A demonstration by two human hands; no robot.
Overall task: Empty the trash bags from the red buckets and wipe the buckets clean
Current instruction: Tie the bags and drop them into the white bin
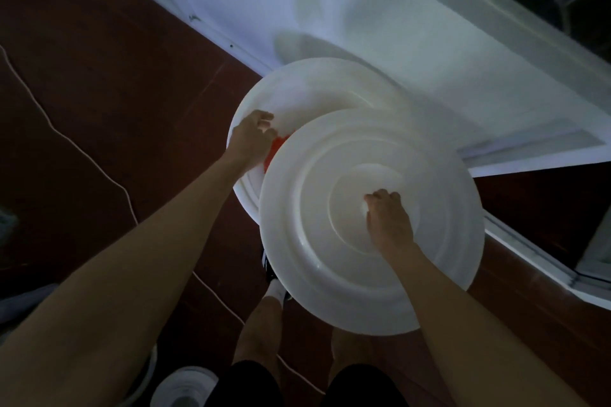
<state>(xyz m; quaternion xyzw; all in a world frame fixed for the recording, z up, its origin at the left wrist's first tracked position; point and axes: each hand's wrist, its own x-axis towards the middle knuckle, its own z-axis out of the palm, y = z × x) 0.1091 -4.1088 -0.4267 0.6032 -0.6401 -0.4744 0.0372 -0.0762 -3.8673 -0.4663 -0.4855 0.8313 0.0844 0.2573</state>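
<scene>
Since the light is so dim here, I'm reading this mostly by shape. The biggest thing nearby is the white panelled wall or door (pixel 330 10) running diagonally across the top, with dark reddish-brown floor (pixel 99 76) on my side of it. Next down is the round white ribbed plastic lid (pixel 330 258), tilted and held above the floor, overlapping a second white round rim or lid (pixel 297 89) behind it that sits right against the wall. A sliver of the red bucket (pixel 276 149) shows in the gap between the two, so the bucket is under those lids, tight to the wall.

My right hand (pixel 388 220) is clenched around the lid's centre knob, carrying it. My left hand (pixel 253 139) has its fingers curled over the back rim by the red sliver; I think it's gripping that rim, though exactly what it pinches I can't tell.

My take: this is lid-off, before any bag comes out. I'd swing the lid toward me and to the right, keeping it level-ish so its far edge doesn't clip the wall. There's open floor on the left, but a thin white cord (pixel 82 155) snakes across it and runs close by my white sock and dark shoe (pixel 274 281), so I'd watch my feet.
</scene>
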